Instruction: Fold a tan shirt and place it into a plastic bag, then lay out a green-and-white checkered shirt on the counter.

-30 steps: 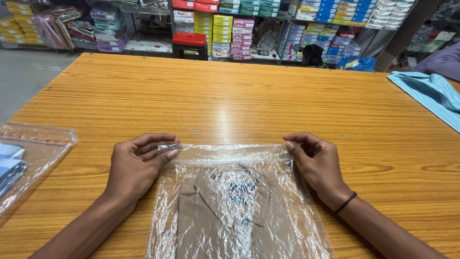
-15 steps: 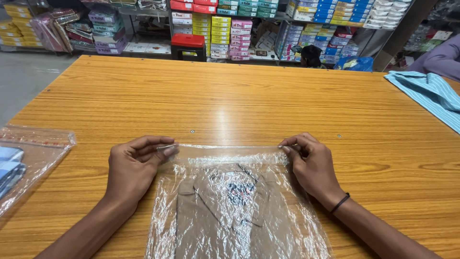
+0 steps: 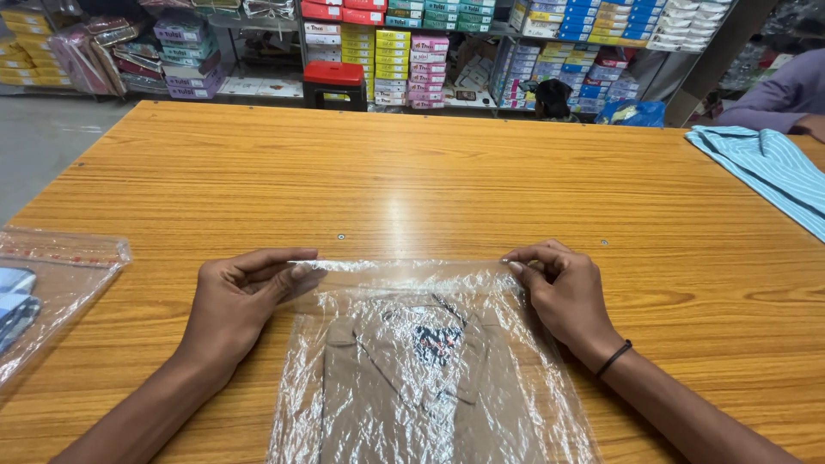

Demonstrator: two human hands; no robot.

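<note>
Item: clear plastic garment bag (image 3: 430, 361), crinkled and glossy, lying flat in the lower centre of the frame on an orange-brown wooden table (image 3: 412, 172). Contents: one folded brown shirt (image 3: 421, 395), collar toward the top of the frame, with a dark patterned label or tag at the neck, its details too small to tell. Bag top edge: a flap of bare film running left to right just above the shirt. Left hand (image 3: 236, 305): at lower left centre, thumb and fingers pinched together on the left corner of the bag's top edge, palm resting against the tabletop. Right hand (image 3: 563, 292): at lower right centre, fingertips closed on the right corner of the same edge; a black band (image 3: 615, 358) circles the wrist. The two hands sit well apart, the film drawn taut between them. Left edge of frame: a second clear bag (image 3: 51, 292) with a red-printed sealing strip, holding a blue-and-white folded garment, partly cut off. Upper right: a light blue striped cloth (image 3: 765, 167) spread on the table, and beside it another person's purple sleeve (image 3: 773, 107). Background, top of frame: shelves (image 3: 481, 43) stacked with coloured flat boxes, and a red stool (image 3: 335, 76) standing on the floor.
</note>
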